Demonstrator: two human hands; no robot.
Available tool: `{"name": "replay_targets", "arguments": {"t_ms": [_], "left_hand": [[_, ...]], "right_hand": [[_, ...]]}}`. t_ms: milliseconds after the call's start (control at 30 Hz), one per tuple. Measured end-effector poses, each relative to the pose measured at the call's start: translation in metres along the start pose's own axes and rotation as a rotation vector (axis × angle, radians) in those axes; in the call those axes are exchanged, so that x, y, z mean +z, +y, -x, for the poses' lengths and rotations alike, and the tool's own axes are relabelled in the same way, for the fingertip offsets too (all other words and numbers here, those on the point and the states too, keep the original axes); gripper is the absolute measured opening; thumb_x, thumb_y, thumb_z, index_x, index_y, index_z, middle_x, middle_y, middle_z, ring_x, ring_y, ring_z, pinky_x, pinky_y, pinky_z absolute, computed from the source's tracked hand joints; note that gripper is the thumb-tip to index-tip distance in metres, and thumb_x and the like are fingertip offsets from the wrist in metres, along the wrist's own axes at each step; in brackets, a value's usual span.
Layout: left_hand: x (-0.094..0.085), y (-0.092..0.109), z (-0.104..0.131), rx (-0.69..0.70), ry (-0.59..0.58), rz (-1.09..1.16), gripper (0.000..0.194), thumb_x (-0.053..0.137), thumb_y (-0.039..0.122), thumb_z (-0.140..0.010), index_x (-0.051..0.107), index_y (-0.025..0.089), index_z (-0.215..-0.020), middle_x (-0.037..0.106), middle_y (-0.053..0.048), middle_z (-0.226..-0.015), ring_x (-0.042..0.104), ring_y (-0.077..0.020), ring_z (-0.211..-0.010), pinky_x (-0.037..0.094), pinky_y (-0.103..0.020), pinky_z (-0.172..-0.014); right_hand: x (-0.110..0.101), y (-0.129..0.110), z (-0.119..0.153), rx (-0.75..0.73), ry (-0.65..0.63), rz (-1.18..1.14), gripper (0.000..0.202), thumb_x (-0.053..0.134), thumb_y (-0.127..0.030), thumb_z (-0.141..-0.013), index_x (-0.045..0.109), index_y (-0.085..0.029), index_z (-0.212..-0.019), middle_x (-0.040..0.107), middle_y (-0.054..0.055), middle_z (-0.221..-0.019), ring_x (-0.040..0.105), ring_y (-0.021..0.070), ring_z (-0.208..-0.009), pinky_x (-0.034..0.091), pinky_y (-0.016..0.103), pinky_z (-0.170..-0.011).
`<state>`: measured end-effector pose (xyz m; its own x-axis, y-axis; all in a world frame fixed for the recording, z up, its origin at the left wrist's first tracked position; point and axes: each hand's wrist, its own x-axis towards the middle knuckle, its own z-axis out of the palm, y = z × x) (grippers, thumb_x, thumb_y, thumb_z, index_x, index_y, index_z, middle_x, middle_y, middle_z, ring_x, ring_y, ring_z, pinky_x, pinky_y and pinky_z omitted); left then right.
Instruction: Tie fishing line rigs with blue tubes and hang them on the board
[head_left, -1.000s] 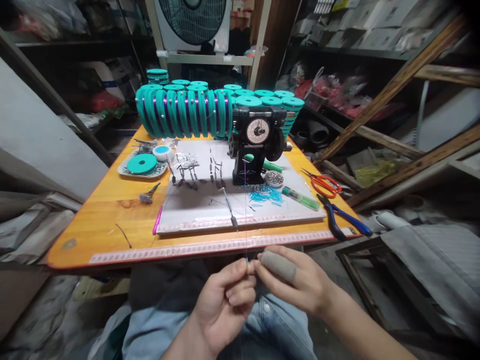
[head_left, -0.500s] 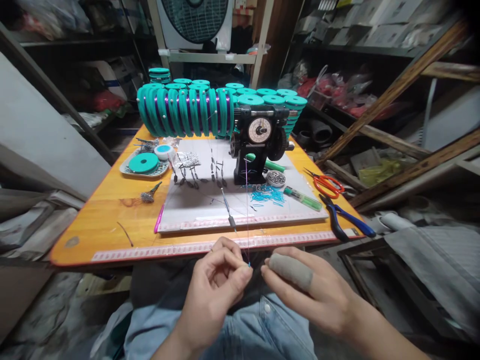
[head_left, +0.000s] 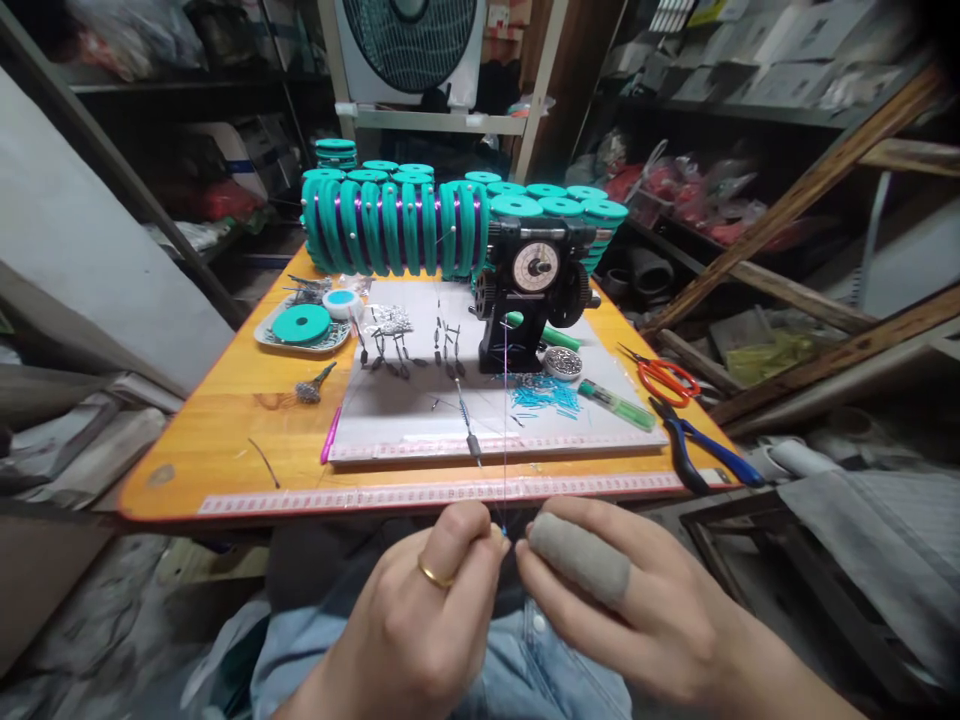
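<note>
A thin purple fishing line (head_left: 505,430) runs down from the black winding machine (head_left: 517,325) to my fingertips. My left hand (head_left: 439,590), with a gold ring, is closed in a pinch on the line, where a tiny blue piece (head_left: 504,530) shows at the fingertips. Just to the right, my right hand (head_left: 626,585) has its thumb and fingers drawn together; anything between them is too small to see. Grey wrap (head_left: 579,555) covers one of its fingers. A dark sinker (head_left: 474,448) on a line rests on the white board (head_left: 420,425) ahead of the hands.
Teal spools (head_left: 394,228) sit in a row on the machine, more stacked behind. Short blue tubes (head_left: 546,397), a dish of metal bits (head_left: 562,362), orange-handled scissors (head_left: 667,380) and blue pliers (head_left: 701,445) lie right. A tray (head_left: 262,338) stands left. A ruler tape (head_left: 337,497) edges the table.
My left hand has rolled over, so its back and ring now face up, with the fingers curled tighter by the line. My right hand stays close beside it. The view has shifted slightly.
</note>
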<state>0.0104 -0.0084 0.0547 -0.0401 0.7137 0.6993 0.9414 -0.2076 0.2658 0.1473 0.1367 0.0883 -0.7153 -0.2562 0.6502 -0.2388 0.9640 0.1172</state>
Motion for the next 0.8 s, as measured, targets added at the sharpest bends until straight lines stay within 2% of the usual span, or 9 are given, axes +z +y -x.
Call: {"name": "replay_targets", "arguments": {"t_ms": [67,133,233,300,400,600,667,733,800], "left_hand": [[-0.003,-0.001,-0.001,-0.003,-0.005,-0.002,0.016,0.053,-0.005,-0.085,0.060,0.008,-0.089,0.060,-0.010,-0.084,0.065,-0.0208,-0.075,0.053,-0.029,-0.060],[-0.007,-0.002,-0.002,-0.043,0.011,0.039,0.017,0.053,-0.006,-0.085,0.059,0.010,-0.088,0.059,-0.009,-0.085,0.064,-0.0178,-0.072,0.053,-0.028,-0.059],[-0.011,-0.004,-0.004,-0.079,0.084,0.112,0.019,0.056,-0.006,-0.084,0.061,0.009,-0.094,0.058,-0.009,-0.091,0.064,-0.0160,-0.081,0.055,-0.024,-0.070],[-0.012,-0.006,-0.003,-0.092,0.136,0.135,0.020,0.058,-0.006,-0.084,0.061,0.009,-0.097,0.057,-0.008,-0.094,0.064,-0.0147,-0.087,0.055,-0.022,-0.078],[-0.013,-0.014,-0.001,-0.109,0.155,0.107,0.018,0.058,-0.006,-0.084,0.061,0.009,-0.094,0.055,-0.007,-0.093,0.064,-0.0127,-0.083,0.055,-0.020,-0.076],[-0.015,-0.027,0.004,0.121,0.074,0.003,0.020,0.059,-0.008,-0.078,0.061,0.006,-0.092,0.066,-0.015,-0.096,0.068,-0.0222,-0.085,0.055,-0.030,-0.075],[-0.015,-0.026,0.003,-0.053,0.057,0.186,0.017,0.058,-0.006,-0.081,0.061,0.009,-0.089,0.067,-0.013,-0.093,0.067,-0.0201,-0.086,0.054,-0.027,-0.072],[-0.014,-0.025,0.001,-0.482,0.030,0.584,0.012,0.060,0.005,-0.087,0.059,0.013,-0.078,0.065,-0.008,-0.089,0.063,-0.0130,-0.076,0.049,-0.021,-0.063],[-0.013,-0.025,0.000,-0.924,-0.006,1.084,0.023,0.067,0.023,-0.087,0.056,0.014,-0.069,0.062,-0.004,-0.084,0.048,-0.0053,-0.057,0.036,-0.016,-0.047]], "right_hand": [[0.002,0.002,-0.008,0.033,-0.014,-0.063,0.015,0.054,-0.008,-0.093,0.068,-0.013,-0.094,0.067,0.007,-0.076,0.064,0.0217,-0.080,0.055,0.035,-0.071],[0.006,0.004,-0.015,0.093,0.004,-0.172,0.013,0.053,-0.010,-0.094,0.065,-0.015,-0.092,0.066,0.007,-0.083,0.063,0.0206,-0.086,0.055,0.037,-0.081],[0.017,0.008,-0.023,0.176,0.013,-0.424,0.018,0.046,-0.004,-0.095,0.059,-0.017,-0.100,0.063,0.008,-0.099,0.061,0.0175,-0.096,0.052,0.037,-0.095],[0.024,0.010,-0.029,0.230,-0.025,-0.549,0.022,0.042,-0.002,-0.094,0.056,-0.016,-0.103,0.059,0.008,-0.104,0.059,0.0145,-0.095,0.054,0.029,-0.088],[0.031,0.013,-0.040,0.309,-0.073,-0.567,0.019,0.043,-0.003,-0.091,0.055,-0.017,-0.098,0.056,0.008,-0.099,0.057,0.0148,-0.087,0.052,0.024,-0.071],[0.040,0.015,-0.053,0.390,-0.138,-0.517,0.017,0.046,-0.004,-0.090,0.056,-0.016,-0.093,0.056,0.009,-0.099,0.057,0.0153,-0.081,0.049,0.026,-0.069],[0.042,0.017,-0.049,0.362,-0.077,-0.460,0.018,0.046,-0.005,-0.092,0.056,-0.015,-0.103,0.058,0.010,-0.100,0.059,0.0161,-0.084,0.050,0.026,-0.068],[0.042,0.020,-0.041,0.251,0.001,-0.431,0.029,0.044,-0.003,-0.092,0.050,-0.011,-0.118,0.060,0.013,-0.105,0.060,0.0183,-0.095,0.052,0.028,-0.075],[0.041,0.022,-0.032,0.083,0.028,-0.416,0.036,0.042,-0.001,-0.088,0.047,-0.009,-0.122,0.062,0.014,-0.110,0.060,0.0193,-0.104,0.050,0.036,-0.092]]}}
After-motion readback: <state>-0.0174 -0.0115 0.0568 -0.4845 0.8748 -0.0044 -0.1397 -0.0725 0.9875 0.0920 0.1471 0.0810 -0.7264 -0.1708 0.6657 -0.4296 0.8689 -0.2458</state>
